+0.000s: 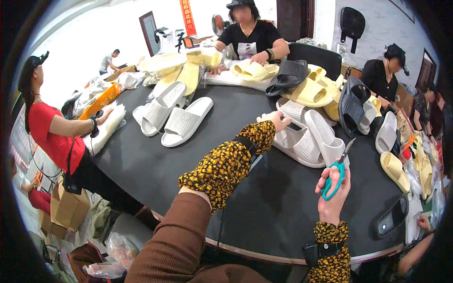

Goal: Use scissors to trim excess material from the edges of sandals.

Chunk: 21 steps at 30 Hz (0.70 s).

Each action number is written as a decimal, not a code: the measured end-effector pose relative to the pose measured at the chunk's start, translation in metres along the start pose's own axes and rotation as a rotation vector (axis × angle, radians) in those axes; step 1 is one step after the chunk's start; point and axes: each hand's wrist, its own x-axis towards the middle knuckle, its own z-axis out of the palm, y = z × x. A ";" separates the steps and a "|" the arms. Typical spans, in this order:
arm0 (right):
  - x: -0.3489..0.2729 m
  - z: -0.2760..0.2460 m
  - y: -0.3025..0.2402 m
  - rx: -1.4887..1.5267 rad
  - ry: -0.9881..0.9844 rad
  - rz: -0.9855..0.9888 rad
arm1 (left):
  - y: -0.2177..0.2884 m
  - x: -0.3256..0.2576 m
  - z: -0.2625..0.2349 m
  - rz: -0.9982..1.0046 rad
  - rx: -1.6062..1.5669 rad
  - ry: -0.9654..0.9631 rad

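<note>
Nearest the camera, the right hand (331,191) is clenched on teal-handled scissors (336,173), blades pointing up, above the round black bench (155,165). Farther out, the left hand (279,120) grasps the heel of a white ribbed foam slipper (298,144), just beside another. Bare bench lies between the two hands and the near edge.

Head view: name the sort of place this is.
Probably a small footwear packing or finishing workshop. Heaps of white and yellow slide sandals cover a round black table, co-workers sort them, and the right hand grips teal scissors.
</note>
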 end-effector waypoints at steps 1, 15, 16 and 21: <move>-0.001 -0.001 -0.003 0.002 -0.006 -0.016 | 0.005 0.001 0.002 -0.005 0.013 -0.038; 0.005 -0.005 -0.008 0.143 0.003 -0.029 | 0.089 -0.029 0.069 0.481 -0.537 -0.260; 0.005 -0.008 -0.008 0.159 0.003 -0.041 | 0.097 -0.035 0.073 0.493 -0.621 -0.307; 0.004 -0.010 -0.012 0.143 0.035 -0.073 | 0.117 -0.062 0.051 0.316 -0.775 -0.582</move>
